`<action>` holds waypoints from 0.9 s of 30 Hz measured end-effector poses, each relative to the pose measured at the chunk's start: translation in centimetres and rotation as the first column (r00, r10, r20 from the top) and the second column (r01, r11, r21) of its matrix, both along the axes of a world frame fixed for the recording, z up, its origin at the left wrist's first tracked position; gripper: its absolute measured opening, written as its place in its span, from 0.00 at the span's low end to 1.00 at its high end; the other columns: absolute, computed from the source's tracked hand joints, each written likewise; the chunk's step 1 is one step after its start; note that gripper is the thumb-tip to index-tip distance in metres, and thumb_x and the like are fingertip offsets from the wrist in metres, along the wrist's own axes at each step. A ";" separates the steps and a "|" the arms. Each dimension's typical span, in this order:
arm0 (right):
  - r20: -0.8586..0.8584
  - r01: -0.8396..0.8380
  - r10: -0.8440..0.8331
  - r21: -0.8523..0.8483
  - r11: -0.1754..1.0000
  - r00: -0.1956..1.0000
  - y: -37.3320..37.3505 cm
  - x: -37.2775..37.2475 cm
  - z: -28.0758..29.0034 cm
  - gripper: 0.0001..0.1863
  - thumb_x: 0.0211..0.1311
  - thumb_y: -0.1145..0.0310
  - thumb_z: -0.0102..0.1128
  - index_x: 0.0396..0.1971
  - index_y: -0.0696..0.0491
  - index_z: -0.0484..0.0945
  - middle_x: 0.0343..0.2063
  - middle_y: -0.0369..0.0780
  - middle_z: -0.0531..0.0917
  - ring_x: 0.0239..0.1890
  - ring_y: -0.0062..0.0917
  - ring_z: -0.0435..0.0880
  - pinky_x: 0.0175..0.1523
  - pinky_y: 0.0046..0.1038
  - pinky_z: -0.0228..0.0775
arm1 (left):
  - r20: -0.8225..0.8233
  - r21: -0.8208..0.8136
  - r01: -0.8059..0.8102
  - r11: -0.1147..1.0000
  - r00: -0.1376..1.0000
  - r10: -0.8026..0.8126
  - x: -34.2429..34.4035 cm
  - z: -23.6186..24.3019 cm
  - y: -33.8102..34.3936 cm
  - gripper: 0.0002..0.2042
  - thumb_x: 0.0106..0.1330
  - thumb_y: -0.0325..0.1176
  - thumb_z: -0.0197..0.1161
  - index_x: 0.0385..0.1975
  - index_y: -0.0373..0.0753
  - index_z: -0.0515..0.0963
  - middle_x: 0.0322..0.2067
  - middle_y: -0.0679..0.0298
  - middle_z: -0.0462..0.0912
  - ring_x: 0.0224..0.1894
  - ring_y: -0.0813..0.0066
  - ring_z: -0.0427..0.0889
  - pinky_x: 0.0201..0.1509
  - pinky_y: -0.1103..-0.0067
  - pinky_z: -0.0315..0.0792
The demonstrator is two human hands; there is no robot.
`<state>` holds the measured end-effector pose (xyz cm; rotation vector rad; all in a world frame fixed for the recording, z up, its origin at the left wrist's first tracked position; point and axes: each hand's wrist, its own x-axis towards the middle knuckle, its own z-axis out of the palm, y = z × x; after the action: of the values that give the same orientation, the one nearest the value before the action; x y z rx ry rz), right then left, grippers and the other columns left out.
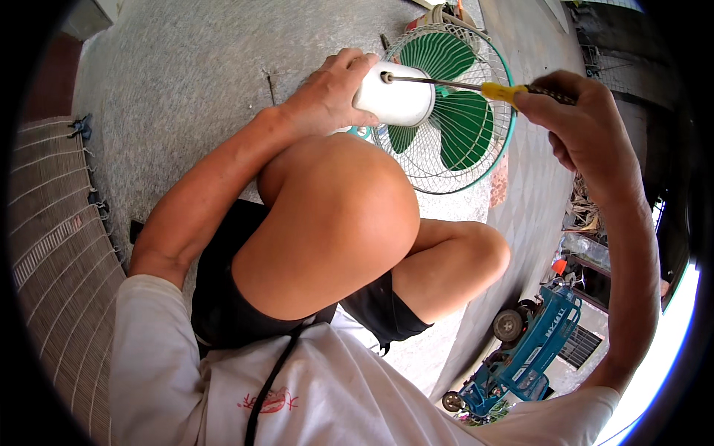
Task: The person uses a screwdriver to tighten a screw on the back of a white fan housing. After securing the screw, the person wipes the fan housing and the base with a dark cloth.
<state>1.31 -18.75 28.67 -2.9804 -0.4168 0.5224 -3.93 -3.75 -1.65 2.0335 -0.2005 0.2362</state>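
Observation:
A fan with green blades inside a round wire guard lies ahead of my knees. Its white motor housing points toward the left, and my left hand is wrapped round the housing's end. In my right hand is a screwdriver with a yellow and black handle, gripped between thumb and fingers. The long shaft crosses in front of the guard, and its tip meets a small dark round hole or knob on the housing. Whether a screw sits there I cannot make out.
My bent knees are close below the fan. Behind the guard stands a container with things in it. A slatted mat is at the left. Far off at the right is a blue three-wheeled cart. Rough concrete floor spreads at upper left.

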 end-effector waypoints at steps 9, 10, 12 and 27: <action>0.232 -0.858 0.883 -0.230 0.458 0.409 -1.8 -0.8 -0.3 0.27 0.46 0.77 0.75 0.48 0.50 0.75 0.48 0.40 0.79 0.44 0.31 0.85 0.42 0.28 0.83 | 0.013 0.016 -0.005 1.000 1.000 0.005 0.0 0.2 0.0 0.46 0.47 0.40 0.78 0.66 0.33 0.59 0.62 0.48 0.62 0.65 0.49 0.64 0.68 0.66 0.63; 0.234 -0.852 0.872 -0.217 0.477 0.430 -2.0 -0.7 -0.3 0.26 0.46 0.77 0.75 0.47 0.50 0.75 0.46 0.40 0.79 0.43 0.31 0.85 0.43 0.28 0.83 | 0.023 0.026 -0.014 1.000 1.000 0.013 -0.1 0.2 0.0 0.46 0.47 0.40 0.78 0.66 0.34 0.59 0.62 0.48 0.62 0.65 0.49 0.65 0.68 0.66 0.63; 0.234 -0.834 0.849 -0.190 0.517 0.473 -2.3 -0.5 -0.4 0.23 0.46 0.77 0.74 0.45 0.51 0.76 0.44 0.40 0.80 0.43 0.31 0.86 0.44 0.28 0.83 | 0.026 0.019 -0.009 1.000 1.000 0.008 -0.2 0.1 0.1 0.46 0.47 0.39 0.78 0.66 0.34 0.59 0.62 0.48 0.63 0.65 0.49 0.65 0.67 0.66 0.63; 0.061 0.023 -0.031 0.130 0.991 0.998 0.2 0.5 -0.4 0.19 0.58 0.59 0.67 0.35 0.63 0.81 0.18 0.38 0.78 0.15 0.12 0.71 0.20 0.17 0.59 | 0.042 0.020 0.021 1.000 0.999 -0.022 0.2 -0.2 0.1 0.45 0.48 0.40 0.77 0.65 0.30 0.60 0.62 0.46 0.63 0.64 0.46 0.64 0.67 0.64 0.64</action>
<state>1.84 -18.52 28.32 -2.8795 -0.3992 0.3836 -3.75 -3.65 -1.86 2.0462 -0.2517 0.2644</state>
